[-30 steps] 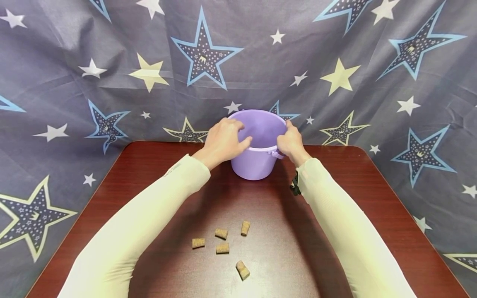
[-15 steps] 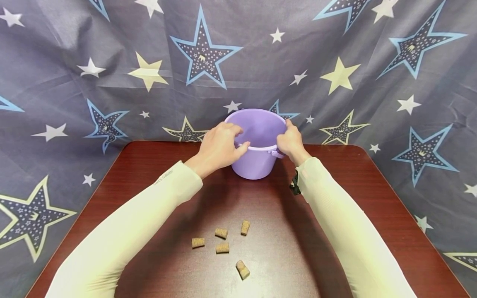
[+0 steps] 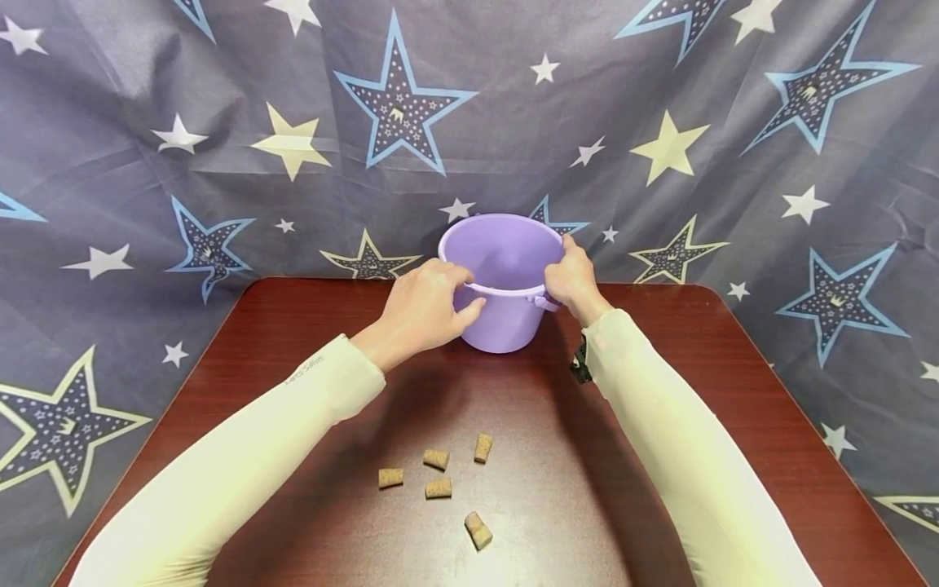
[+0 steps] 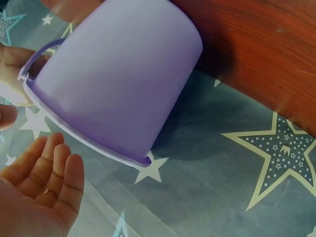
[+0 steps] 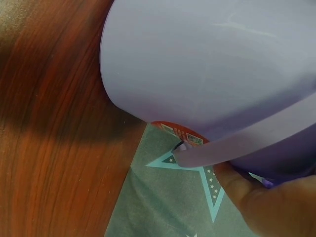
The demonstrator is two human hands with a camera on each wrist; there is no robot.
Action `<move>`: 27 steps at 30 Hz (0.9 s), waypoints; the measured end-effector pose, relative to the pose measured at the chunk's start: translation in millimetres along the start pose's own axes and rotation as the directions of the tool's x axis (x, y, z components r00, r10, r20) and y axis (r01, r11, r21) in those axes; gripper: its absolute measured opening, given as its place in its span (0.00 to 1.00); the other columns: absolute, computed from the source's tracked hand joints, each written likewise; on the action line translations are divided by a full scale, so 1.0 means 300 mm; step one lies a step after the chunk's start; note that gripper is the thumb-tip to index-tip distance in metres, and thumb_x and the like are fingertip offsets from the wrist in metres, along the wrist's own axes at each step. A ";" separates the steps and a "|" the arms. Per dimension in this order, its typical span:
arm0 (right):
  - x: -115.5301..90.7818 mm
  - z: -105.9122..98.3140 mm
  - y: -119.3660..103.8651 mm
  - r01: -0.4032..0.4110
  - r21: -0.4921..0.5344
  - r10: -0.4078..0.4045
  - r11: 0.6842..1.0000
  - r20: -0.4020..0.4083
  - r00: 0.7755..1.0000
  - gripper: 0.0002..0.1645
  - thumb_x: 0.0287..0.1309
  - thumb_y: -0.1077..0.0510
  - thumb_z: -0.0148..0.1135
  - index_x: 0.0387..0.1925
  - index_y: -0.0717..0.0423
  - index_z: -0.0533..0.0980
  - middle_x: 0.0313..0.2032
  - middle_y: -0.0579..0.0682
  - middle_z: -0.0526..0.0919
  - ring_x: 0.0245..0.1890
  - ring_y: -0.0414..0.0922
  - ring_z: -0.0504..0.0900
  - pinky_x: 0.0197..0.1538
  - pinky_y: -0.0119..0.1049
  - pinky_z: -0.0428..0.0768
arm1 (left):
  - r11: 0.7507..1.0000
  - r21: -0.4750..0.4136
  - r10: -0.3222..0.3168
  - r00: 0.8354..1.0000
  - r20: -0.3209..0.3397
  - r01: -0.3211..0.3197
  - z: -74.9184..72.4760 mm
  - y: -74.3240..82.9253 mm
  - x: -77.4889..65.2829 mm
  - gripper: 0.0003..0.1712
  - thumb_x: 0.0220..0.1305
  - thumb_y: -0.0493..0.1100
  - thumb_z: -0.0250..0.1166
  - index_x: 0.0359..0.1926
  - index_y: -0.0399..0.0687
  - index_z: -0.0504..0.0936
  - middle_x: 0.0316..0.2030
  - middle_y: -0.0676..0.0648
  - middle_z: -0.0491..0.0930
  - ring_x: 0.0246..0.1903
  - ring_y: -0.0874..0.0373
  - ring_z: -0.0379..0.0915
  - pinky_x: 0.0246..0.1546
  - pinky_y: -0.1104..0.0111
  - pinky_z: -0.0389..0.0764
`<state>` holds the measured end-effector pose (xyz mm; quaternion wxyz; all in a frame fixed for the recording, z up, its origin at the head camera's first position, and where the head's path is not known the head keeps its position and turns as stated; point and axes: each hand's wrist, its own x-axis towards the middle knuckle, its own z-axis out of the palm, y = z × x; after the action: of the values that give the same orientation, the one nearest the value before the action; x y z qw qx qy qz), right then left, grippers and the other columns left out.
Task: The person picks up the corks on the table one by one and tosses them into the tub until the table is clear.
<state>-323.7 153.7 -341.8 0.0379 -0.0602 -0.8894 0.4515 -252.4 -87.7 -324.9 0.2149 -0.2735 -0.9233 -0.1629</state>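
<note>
Purple bucket stands near the far edge of the dark red table, about midway across, its mouth facing up and its narrower base down, so that its long axis runs close to vertical. Whether the base sits quite flat is hard to tell. The handle has a hinge showing at the right front of the rim, and in the right wrist view its broad band runs beside the wall, close to a red label. The right hand grasps the right side of the rim beside that hinge. The left hand is free, its fingers loosely bent beside the left front of the rim; the left wrist view shows a gap between them and the bucket. Nearer the person lie five corks: the leftmost cork points left to right, as does the cork beside it; a third cork, just beyond these, slants slightly; another cork points away from the person; the nearest cork lies diagonally, its near end toward the right. Behind the table hangs a grey curtain printed with stars.
</note>
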 end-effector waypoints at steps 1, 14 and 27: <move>0.000 0.000 0.000 0.001 0.002 -0.001 1.000 -0.002 1.000 0.44 0.66 0.67 0.45 0.82 0.56 0.46 0.77 0.61 0.59 0.72 0.55 0.65 0.70 0.48 0.69 | 1.000 -0.002 -0.002 1.000 0.010 0.002 0.001 0.000 -0.005 0.15 0.62 0.54 0.69 0.42 0.49 0.88 0.33 0.51 0.84 0.41 0.51 0.78 0.37 0.56 0.80; 0.002 0.001 0.000 0.002 -0.003 -0.002 1.000 -0.005 1.000 0.45 0.66 0.68 0.44 0.82 0.56 0.46 0.76 0.62 0.60 0.71 0.55 0.66 0.71 0.48 0.68 | 0.999 0.014 0.035 0.995 0.095 -0.037 0.042 -0.006 -0.069 0.16 0.61 0.54 0.70 0.42 0.49 0.88 0.37 0.49 0.87 0.38 0.52 0.81 0.35 0.54 0.82; 0.003 0.000 -0.002 -0.005 -0.011 0.005 1.000 -0.005 1.000 0.45 0.66 0.67 0.45 0.82 0.55 0.47 0.76 0.62 0.60 0.72 0.55 0.65 0.71 0.48 0.68 | 0.998 0.014 0.065 0.981 0.184 -0.068 0.072 0.014 -0.122 0.19 0.61 0.56 0.70 0.44 0.48 0.88 0.39 0.49 0.86 0.39 0.51 0.81 0.39 0.55 0.83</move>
<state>-324.7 153.5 -341.4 0.0386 -0.0639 -0.8917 0.4464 -228.9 -91.1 -360.4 0.1373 -0.3158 -0.9311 -0.1202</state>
